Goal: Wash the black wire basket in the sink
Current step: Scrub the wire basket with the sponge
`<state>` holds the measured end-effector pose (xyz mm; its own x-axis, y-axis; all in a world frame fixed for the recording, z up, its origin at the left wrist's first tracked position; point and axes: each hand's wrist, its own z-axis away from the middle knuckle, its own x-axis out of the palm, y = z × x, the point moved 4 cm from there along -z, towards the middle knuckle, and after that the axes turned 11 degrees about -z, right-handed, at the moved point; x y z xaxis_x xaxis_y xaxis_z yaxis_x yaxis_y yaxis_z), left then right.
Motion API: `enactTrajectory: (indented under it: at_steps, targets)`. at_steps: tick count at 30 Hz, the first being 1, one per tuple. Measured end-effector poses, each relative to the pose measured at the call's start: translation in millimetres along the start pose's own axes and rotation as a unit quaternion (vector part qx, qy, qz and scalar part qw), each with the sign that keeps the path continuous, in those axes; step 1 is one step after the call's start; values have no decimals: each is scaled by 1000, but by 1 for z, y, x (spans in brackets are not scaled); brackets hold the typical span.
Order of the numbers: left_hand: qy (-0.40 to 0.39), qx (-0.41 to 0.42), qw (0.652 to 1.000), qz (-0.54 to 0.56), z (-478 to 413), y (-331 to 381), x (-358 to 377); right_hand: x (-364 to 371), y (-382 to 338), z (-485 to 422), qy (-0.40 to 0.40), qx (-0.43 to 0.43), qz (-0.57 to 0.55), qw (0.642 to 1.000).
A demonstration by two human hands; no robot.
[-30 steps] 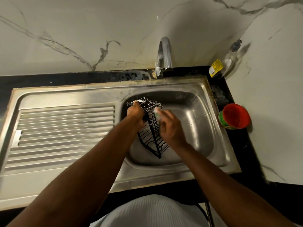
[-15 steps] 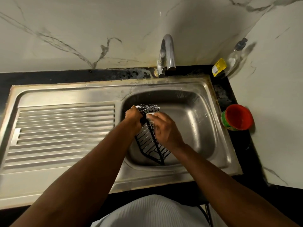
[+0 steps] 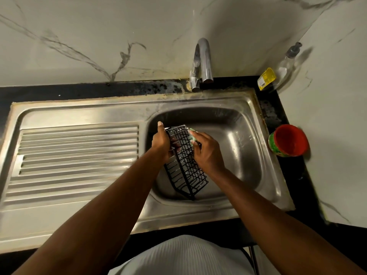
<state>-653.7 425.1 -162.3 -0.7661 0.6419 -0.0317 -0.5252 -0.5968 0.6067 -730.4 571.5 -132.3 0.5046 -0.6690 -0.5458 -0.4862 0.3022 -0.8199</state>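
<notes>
The black wire basket [image 3: 185, 169] stands tilted on end inside the steel sink bowl [image 3: 244, 147], its lower corner resting near the bowl's front wall. My left hand [image 3: 161, 142] grips its upper left edge, fingers wrapped through the wires. My right hand [image 3: 207, 150] presses a pale green sponge [image 3: 192, 135] against the basket's upper right side. White suds sit on the basket's top rim.
The chrome tap [image 3: 201, 64] rises behind the bowl, with no water running. A ribbed steel drainboard [image 3: 75, 157] lies to the left. A red-lidded green tub [image 3: 288, 140] stands on the black counter to the right. A clear pump bottle [image 3: 278, 70] sits in the back corner.
My right hand has slid the sponge along the basket's upper part and back toward the top right edge. The basket has turned slightly in my left hand.
</notes>
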Motion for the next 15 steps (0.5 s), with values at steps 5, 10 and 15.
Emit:
enactTrajectory:
  at_steps: [5, 10, 15]
  targets:
    - [-17, 40, 998, -52, 4, 0, 2, -3, 6, -12, 12, 21, 6, 1000]
    - [45, 128, 967, -217, 8, 6, 2, 28, 1, -2, -46, 7, 21, 999]
    - [54, 168, 941, -288, 1, -5, -7, 40, -2, -4, -104, -34, 20, 994]
